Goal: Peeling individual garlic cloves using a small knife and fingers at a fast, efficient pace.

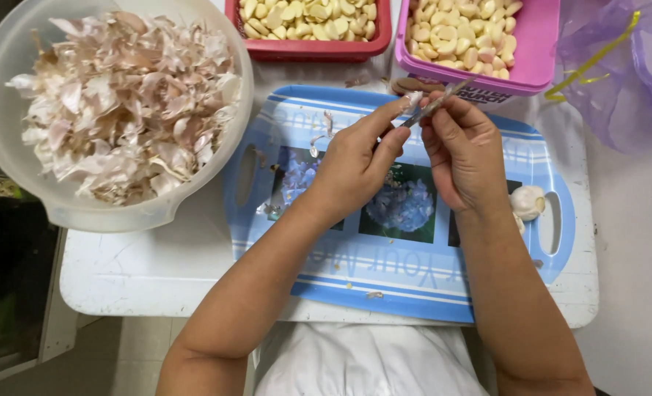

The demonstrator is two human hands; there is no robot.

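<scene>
White and scuffed, the desk (157, 271) carries a blue tray (385, 282) printed with flower pictures, and both hands work above its far end. Seen from the head camera, the left hand (352, 165) pinches a small garlic clove (414, 100) between thumb and forefinger, while the right hand (462, 150) is clenched on a slim knife (434, 105) whose blade meets the clove. That clove looks light, firm and slick once bared, its papery skin brittle; pinching it by the ends seems the surest hold. A clear bowl (3, 66) heaped with garlic skins (124, 103) sits to the left. A red basket (308, 50) and a pink basket (535, 55) of peeled cloves (454, 33) stand beyond the tray. A garlic bulb (528, 202) lies by the right wrist. Fingers hide most of the clove and the knife's handle; a purple bag (627, 73) is cut off at the right edge.
</scene>
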